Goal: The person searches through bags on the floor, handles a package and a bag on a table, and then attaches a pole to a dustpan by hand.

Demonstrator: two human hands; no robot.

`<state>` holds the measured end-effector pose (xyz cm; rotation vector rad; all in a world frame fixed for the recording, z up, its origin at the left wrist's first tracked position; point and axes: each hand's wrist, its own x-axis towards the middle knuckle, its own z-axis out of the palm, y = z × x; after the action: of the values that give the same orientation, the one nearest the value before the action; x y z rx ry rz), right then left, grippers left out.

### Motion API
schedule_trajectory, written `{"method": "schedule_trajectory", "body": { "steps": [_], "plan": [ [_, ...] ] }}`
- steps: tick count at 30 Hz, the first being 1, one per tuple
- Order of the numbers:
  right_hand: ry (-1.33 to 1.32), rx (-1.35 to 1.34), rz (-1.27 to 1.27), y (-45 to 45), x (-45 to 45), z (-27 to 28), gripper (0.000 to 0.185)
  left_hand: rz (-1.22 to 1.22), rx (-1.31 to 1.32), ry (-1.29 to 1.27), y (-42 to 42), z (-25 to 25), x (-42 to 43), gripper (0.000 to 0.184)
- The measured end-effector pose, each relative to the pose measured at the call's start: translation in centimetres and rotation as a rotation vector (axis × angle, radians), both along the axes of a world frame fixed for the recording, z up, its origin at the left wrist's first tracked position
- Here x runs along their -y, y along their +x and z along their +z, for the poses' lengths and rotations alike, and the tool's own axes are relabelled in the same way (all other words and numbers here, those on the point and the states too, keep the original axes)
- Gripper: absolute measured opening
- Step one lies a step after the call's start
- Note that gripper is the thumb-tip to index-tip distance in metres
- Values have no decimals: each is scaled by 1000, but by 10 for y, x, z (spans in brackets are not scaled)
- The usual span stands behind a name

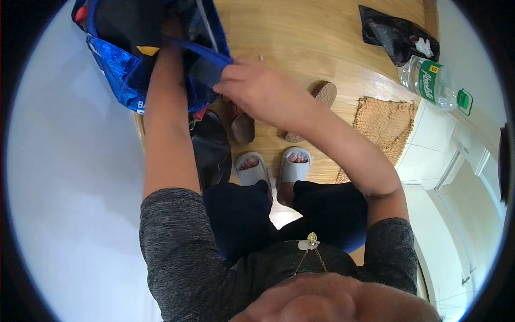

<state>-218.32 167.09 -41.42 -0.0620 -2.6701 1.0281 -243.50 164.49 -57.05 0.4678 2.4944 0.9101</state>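
A shiny blue shopping bag point(115, 67) stands at the upper left with its mouth open. My left hand point(171, 33) reaches down inside it. Its fingers are lost in the bag's dark interior, so what they touch is hidden. My right hand point(242, 86) is closed on the bag's blue strap or edge trim point(206, 52), pulling it out to the right side. Dark contents point(126, 24) fill much of the bag, and a small yellow piece point(147, 50) shows beside my left wrist. Something red point(81, 14) pokes out at the bag's far left corner.
A black handbag point(212, 153) lies below the blue bag. Brown sandals point(244, 127) rest on the wooden floor ahead of my grey slippers point(295, 169). On the right are a tan mat point(383, 126), a large clear plastic bottle point(445, 88) and a black plastic bag point(389, 35).
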Motion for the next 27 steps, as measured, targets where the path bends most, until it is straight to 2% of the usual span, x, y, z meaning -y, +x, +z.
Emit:
{"method": "schedule_trajectory", "body": {
  "steps": [5, 8, 27],
  "plan": [
    [-76, 29, -106, 13, -10, -7, 20, 96, 43, 63, -29, 7, 1, 42],
    [-61, -92, -136, 14, -13, -5, 18, 125, 90, 96, -43, 12, 2, 42],
    [-111, -192, -101, 13, -14, 1, 17, 212, 309, 176, -109, 15, -4, 40]
  ]
}}
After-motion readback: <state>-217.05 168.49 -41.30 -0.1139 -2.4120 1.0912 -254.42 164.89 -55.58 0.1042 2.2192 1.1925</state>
